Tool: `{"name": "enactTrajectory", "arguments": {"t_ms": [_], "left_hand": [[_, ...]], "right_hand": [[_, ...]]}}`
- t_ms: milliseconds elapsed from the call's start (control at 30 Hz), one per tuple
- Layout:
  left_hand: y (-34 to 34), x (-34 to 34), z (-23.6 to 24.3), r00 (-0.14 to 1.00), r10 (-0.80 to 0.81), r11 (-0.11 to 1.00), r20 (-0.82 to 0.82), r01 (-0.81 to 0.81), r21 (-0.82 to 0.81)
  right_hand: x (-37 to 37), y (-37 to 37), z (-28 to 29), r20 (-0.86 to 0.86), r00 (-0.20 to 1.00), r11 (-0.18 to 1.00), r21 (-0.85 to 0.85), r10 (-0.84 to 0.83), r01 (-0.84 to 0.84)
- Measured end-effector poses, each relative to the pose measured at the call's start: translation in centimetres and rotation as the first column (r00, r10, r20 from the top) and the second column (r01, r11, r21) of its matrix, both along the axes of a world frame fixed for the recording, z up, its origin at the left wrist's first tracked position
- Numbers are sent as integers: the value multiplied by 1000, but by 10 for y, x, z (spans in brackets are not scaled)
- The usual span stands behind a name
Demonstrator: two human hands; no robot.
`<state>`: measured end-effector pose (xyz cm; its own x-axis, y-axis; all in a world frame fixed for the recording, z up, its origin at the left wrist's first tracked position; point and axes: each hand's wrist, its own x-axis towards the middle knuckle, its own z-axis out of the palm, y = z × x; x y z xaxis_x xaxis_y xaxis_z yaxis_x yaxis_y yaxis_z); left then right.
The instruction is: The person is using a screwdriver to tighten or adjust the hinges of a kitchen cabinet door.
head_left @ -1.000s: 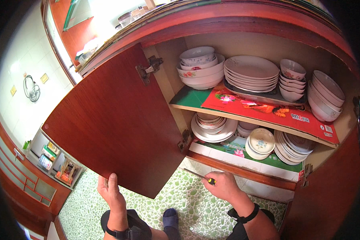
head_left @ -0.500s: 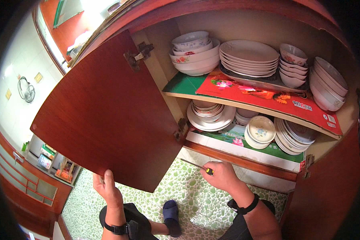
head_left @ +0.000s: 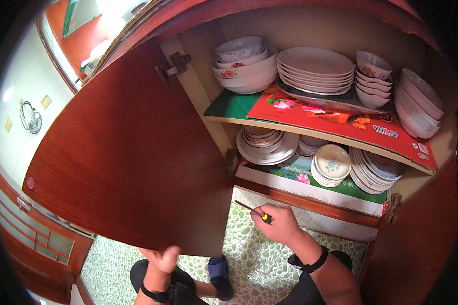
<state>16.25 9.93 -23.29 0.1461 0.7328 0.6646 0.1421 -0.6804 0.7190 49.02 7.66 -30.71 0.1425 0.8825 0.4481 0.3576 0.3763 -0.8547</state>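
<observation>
Steady the open reddish-brown wooden cupboard door (head_left: pixel 122 152) by its bottom edge with left hand (head_left: pixel 160 259) gripping, keeping right hand (head_left: pixel 280 223) closed round the yellow-and-black-handled screwdriver (head_left: pixel 253 212), tip toward lower hinge (head_left: pixel 232 162)

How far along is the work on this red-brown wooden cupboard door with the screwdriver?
Done: the red-brown wooden cupboard door is swung wide open, baring both metal hinges, and it hangs attached. In hand: the left hand grips the door's lower edge, and the right hand holds a yellow-and-black-handled screwdriver, its tip pointing toward the lower hinge but not yet on it. Left: any actual turning of screws; none visibly removed.
</observation>
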Motion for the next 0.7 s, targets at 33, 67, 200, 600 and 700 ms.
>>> {"name": "enactTrajectory", "arguments": {"t_ms": [33, 67, 200, 600, 700], "left_hand": [[-5, 10, 3, 996, -74, 997, -52, 74, -5], [-11, 23, 3, 979, -167, 986, -116, 163, -40], [-24, 77, 25, 880, -424, 891, -215, 364, -271], [-2, 143, 26, 835, -523, 853, -174, 513, -98], [-3, 145, 32, 834, -501, 866, -230, 481, -138]], "right_hand": [[-2, -3, 7, -42, 999, 1000, 16, 11, -11], [-4, -7, 12, -82, 996, 999, 30, 23, -21], [0, -26, 41, -130, 986, 985, 155, 99, -79], [6, -45, 77, 73, 984, 858, 503, -162, 103], [19, -50, 79, 139, 939, 872, 433, -314, 228]]}}
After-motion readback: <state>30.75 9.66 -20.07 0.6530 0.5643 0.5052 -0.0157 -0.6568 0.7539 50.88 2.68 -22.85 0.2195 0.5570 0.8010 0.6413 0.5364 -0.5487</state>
